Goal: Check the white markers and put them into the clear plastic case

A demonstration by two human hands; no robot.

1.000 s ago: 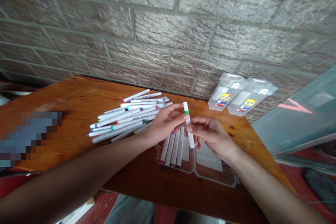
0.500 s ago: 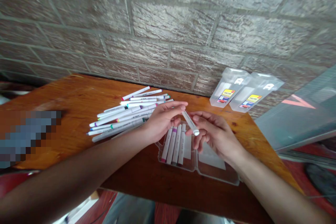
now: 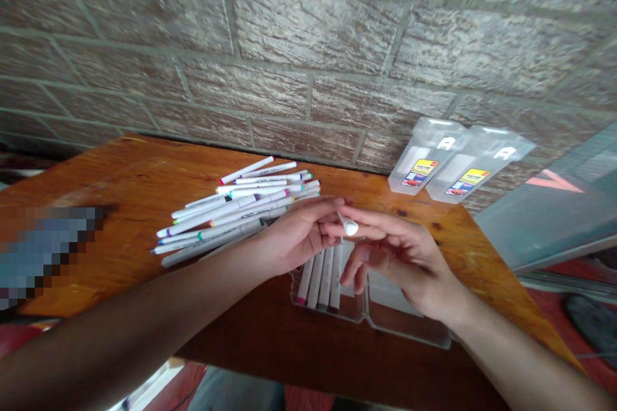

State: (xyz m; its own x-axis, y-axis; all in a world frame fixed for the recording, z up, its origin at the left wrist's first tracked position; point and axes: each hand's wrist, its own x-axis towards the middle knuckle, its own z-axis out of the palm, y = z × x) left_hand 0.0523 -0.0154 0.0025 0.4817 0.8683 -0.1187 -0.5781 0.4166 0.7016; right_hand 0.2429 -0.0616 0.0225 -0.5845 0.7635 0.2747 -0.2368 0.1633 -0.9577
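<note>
A white marker (image 3: 348, 225) is pinched in my left hand (image 3: 301, 231), its white end facing me. My right hand (image 3: 409, 263) reaches in from the right. Its index and middle fingers stretch out against the marker, while its thumb stands apart below. Under both hands an open clear plastic case (image 3: 359, 316) lies on the table. Several white markers (image 3: 321, 279) stand side by side in its left half, and their upper ends are partly hidden by my left hand. Left of my left hand lies a loose pile of white markers (image 3: 231, 212) with coloured ends.
Two clear plastic containers (image 3: 414, 160) with coloured labels stand at the back right of the wooden table (image 3: 120, 186), near a brick wall (image 3: 270, 90). A blurred-out dark object (image 3: 43, 257) is at the left edge. A glass panel (image 3: 569, 205) is on the right.
The marker has turned so that its end points more toward me. My right hand's fingers have moved left onto it, and its thumb has dropped away. The view has shifted slightly.
</note>
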